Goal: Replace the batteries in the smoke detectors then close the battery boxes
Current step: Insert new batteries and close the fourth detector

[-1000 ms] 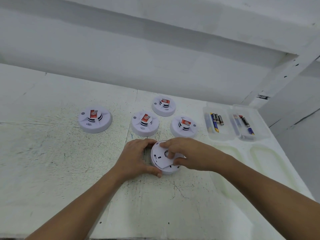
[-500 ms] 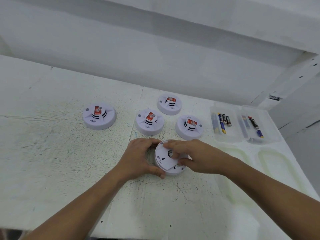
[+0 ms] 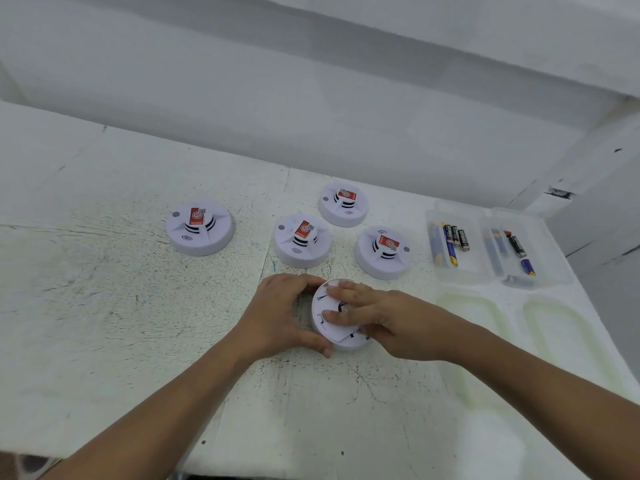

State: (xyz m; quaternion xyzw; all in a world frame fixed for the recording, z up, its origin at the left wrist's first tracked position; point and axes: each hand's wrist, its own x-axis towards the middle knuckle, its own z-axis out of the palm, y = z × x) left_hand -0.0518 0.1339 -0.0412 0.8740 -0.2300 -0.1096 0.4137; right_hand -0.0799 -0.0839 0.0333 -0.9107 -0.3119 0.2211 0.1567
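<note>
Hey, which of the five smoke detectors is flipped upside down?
The nearest detector, gripped by the left hand: its flat back faces up. The other four sit dome up with red stickers showing.

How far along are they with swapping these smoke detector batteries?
Early, it seems. Done: nothing visibly; whether any of the four face-up smoke detectors has been serviced cannot be told. In hand: the left hand grips an upturned smoke detector while the right hand presses fingers on its back. Left: batteries wait in the clear case.
</note>
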